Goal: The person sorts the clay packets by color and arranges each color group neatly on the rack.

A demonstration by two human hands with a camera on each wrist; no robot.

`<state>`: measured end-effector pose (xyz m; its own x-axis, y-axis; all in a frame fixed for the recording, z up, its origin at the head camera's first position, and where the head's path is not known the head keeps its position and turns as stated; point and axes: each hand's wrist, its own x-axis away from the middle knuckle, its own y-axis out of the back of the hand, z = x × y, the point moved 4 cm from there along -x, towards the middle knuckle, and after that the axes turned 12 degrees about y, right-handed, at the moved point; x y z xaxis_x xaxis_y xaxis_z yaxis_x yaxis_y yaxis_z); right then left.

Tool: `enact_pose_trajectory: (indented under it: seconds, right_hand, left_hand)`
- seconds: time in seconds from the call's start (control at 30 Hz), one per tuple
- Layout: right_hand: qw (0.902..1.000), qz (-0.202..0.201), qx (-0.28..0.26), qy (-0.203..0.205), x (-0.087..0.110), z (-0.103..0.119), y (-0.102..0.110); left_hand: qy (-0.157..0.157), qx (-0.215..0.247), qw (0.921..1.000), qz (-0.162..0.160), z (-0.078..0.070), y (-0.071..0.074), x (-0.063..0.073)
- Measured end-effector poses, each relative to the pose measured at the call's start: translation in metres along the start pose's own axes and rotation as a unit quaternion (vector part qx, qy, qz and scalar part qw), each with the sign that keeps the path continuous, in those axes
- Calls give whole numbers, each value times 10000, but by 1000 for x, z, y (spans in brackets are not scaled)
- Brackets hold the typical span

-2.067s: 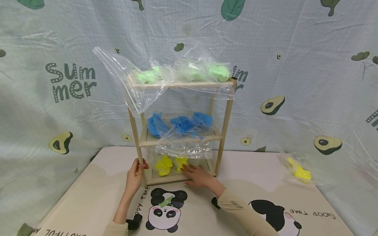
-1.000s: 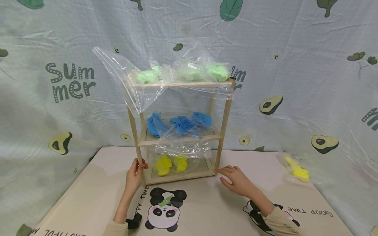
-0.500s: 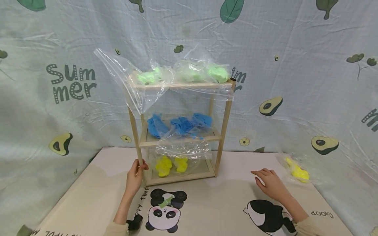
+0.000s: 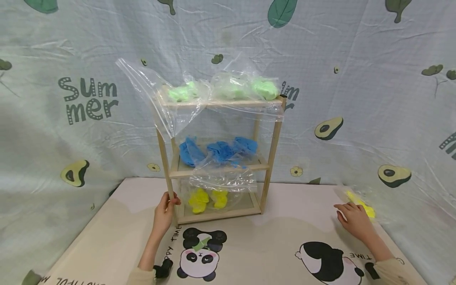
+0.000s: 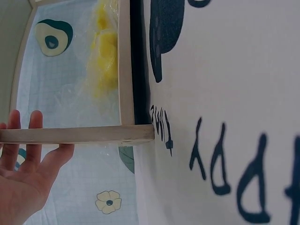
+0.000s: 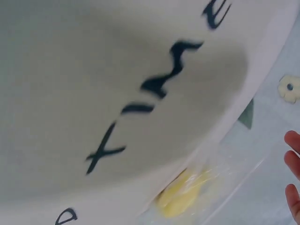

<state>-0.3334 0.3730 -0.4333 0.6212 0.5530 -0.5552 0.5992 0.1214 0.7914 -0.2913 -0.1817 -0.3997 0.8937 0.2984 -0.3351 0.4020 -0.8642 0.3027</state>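
Note:
My left hand (image 4: 164,211) holds the front left post of a three-tier wooden shelf rack (image 4: 274,146). In the left wrist view, fingers (image 5: 35,157) pass behind that post (image 5: 89,135) with the thumb by its near side. My right hand (image 4: 356,222) hovers at the right, loosely bent and holding nothing visible. Just beyond it lies a clear plastic bag with a yellow lump (image 4: 370,211), partly hidden by the hand. The right wrist view shows this yellow lump (image 6: 180,194) apart from my fingertips (image 6: 293,161).
Bagged pale green lumps (image 4: 265,89) sit on the top shelf, and bagged blue lumps (image 4: 221,151) on the middle one. Bagged yellow lumps (image 4: 198,200) lie on the bottom shelf. A zip bag (image 4: 142,85) sticks out past the rack's upper left. A printed curtain (image 4: 356,79) hangs behind.
My right hand has left the yellow lumps on the bottom shelf and moved right across the table to the bag there. My left hand keeps its hold on the post.

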Motion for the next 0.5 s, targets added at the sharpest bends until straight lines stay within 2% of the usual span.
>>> enact_pose_trajectory:
  seconds: [0.3,0.4,0.5]
  right_hand:
    - [9975,-122,102,-694,15,-29,-3]
    - [9943,33,53,-1062,21,-39,-7]
    - [9874,417,-73,-1523,26,-49,-12]
  left_hand:
    - [-99,27,9999,-34,-1,0,0]
    - [-109,68,9999,5,0,0,0]
    - [-107,131,9998,56,0,0,0]
